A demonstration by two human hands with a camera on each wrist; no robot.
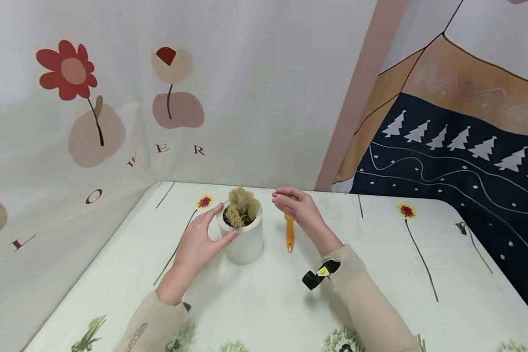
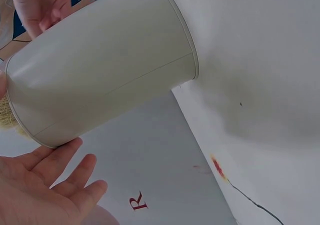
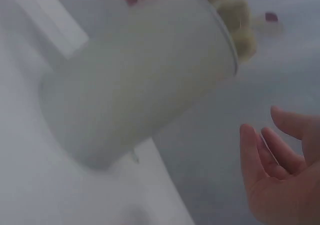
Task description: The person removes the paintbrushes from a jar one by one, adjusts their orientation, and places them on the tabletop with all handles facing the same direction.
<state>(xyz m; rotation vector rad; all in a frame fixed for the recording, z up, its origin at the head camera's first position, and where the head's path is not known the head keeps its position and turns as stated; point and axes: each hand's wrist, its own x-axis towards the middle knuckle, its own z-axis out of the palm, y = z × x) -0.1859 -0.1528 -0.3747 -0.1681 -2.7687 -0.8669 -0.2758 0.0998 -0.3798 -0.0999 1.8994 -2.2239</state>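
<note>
The left hand (image 1: 200,244) pinches the rim of a white pot (image 1: 246,247), thumb at six o'clock on the rim and a fingertip near ten; in the left wrist view its other fingers fan away from the wall. The right hand (image 1: 295,205) holds nothing: its fingers lie side by side, slightly bent, with the thumb apart from them in the right wrist view. It hovers at three o'clock from the pot, not touching it.

The pot looks upright above the far half of the white tabletop (image 1: 255,308); whether its base touches the cloth I cannot tell. A bushy, yellowish-green plant (image 1: 242,203) fills its mouth. An orange handle (image 1: 290,237) lies at about three o'clock from the pot, its near end pointing to six, its far end hidden behind the right hand. A printed flower (image 1: 204,201) shows at ten o'clock from the pot.
</note>
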